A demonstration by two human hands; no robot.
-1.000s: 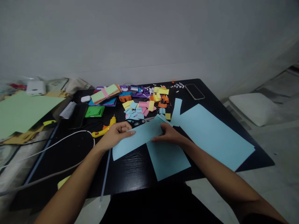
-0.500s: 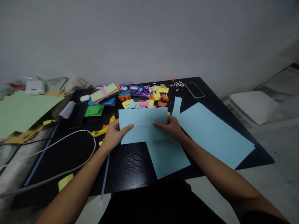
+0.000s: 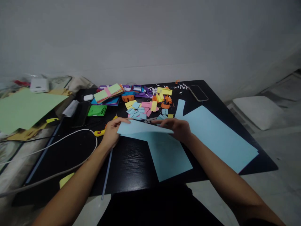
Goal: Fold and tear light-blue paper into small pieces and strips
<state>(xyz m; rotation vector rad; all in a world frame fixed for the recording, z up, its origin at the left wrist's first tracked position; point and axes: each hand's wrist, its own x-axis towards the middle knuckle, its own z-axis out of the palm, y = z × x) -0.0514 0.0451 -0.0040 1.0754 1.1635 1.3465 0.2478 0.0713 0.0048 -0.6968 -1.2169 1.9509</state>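
A light blue sheet of paper (image 3: 138,129) is held up between both hands, its upper part bent over at a crease. My left hand (image 3: 112,131) grips the left end, with fingers along the top edge. At the other end my right hand (image 3: 178,127) has its fingers closed on the paper; part of its grip is hidden behind the sheet. Beneath lies another light blue piece of paper (image 3: 170,160) on the black table. Just behind the held sheet, scissors (image 3: 150,120) lie partly covered among small folded blue paper pieces (image 3: 136,110).
A stack of blue sheets (image 3: 218,138) lies at right, a phone (image 3: 198,93) behind it. A yellow glue gun (image 3: 100,133) and white cable (image 3: 95,141) are at left. Bundled coloured papers (image 3: 109,93), green papers (image 3: 97,110) and scraps line the back. A clear glue stick (image 3: 107,175) overhangs the front edge.
The held blue sheet, flat and facing me before, is now tilted and bent along its length. My fingers have shifted to its top edge, and the scissors have come into view.
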